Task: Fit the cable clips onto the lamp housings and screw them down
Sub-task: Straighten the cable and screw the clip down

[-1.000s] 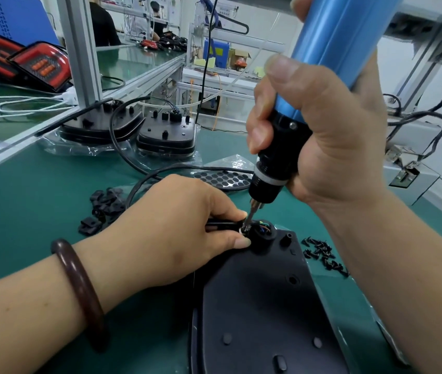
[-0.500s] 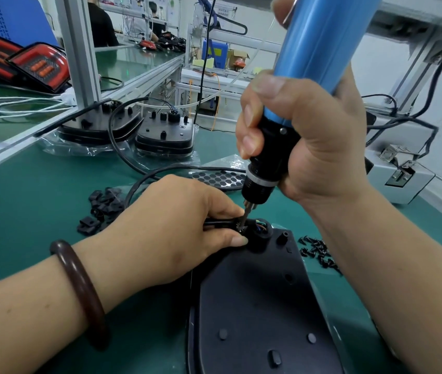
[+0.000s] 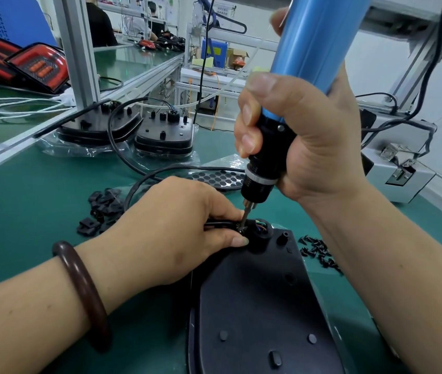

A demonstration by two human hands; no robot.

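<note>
Head view: nearest lies the flat black plastic lamp housing (image 3: 255,306) on the green bench (image 3: 25,190). The left hand (image 3: 166,230) has its grip pinching the black cable (image 3: 214,225) and the small black cable clip (image 3: 242,230) at the housing's far end. Beyond, the right hand (image 3: 303,136) has its grip clenched round the blue cylindrical electric screwdriver (image 3: 317,36), whose bit is down at the clip. This looks like the screwing-down step. Next it likely calls for steady downward pressure.

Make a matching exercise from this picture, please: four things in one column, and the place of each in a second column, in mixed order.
Things
1 screwdriver
2 loose screws
3 spare clips
4 bracelet

Places
A worn just behind the left hand
B held in the right hand
C on the mat, right of the lamp housing
D on the mat, left of the lamp housing

Pairs: 1-B, 2-C, 3-D, 4-A.
</note>
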